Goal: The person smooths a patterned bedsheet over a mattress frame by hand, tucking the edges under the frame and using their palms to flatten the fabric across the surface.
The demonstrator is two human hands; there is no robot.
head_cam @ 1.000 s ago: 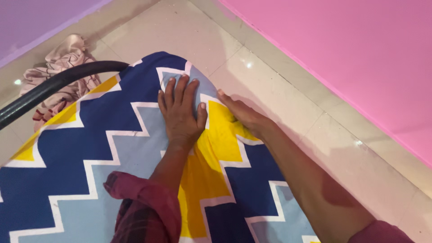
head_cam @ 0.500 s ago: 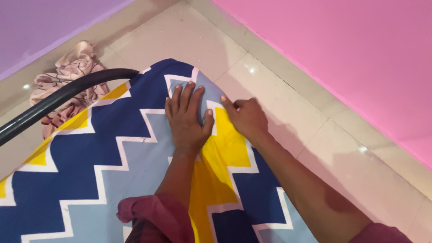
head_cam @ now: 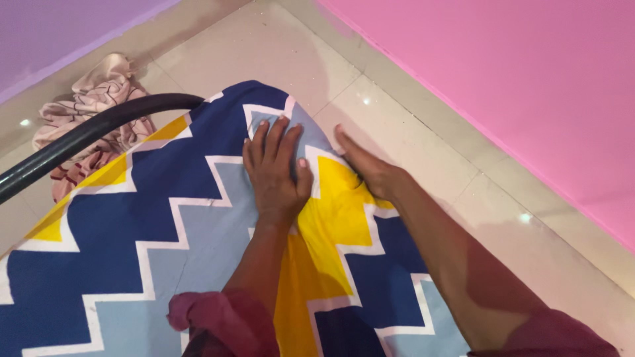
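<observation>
Cloth (head_cam: 86,99) in pale pink with dark red lines is seen crumpled on the tiled floor (head_cam: 264,46) at the far left, close under the purple wall (head_cam: 59,26); nothing that holds other things is shown anywhere. A black curved tube (head_cam: 86,132) is laid across the view from the left edge, over the crumpled cloth and onto the rim of a large zigzag-patterned sheet (head_cam: 152,225) in dark blue, light blue, yellow and white, which is spread over the lower middle of the picture. The left hand (head_cam: 276,173) is pressed flat on the sheet near its rounded far end, fingers straight and slightly spread, palm down, with nothing gripped. Just beside it, the right hand (head_cam: 367,165) is laid open along the sheet's right edge where the fabric meets the floor, fingers stretched out together and pointing away; whether the edge is being pinched underneath cannot be told. A pink wall (head_cam: 516,79) is seen at the right. Compared with half a second ago, the right hand has been opened out from a curled, knuckled pose with one finger pointing to a flat, extended one, while the left hand has been kept in the same pressed position on the sheet.
</observation>
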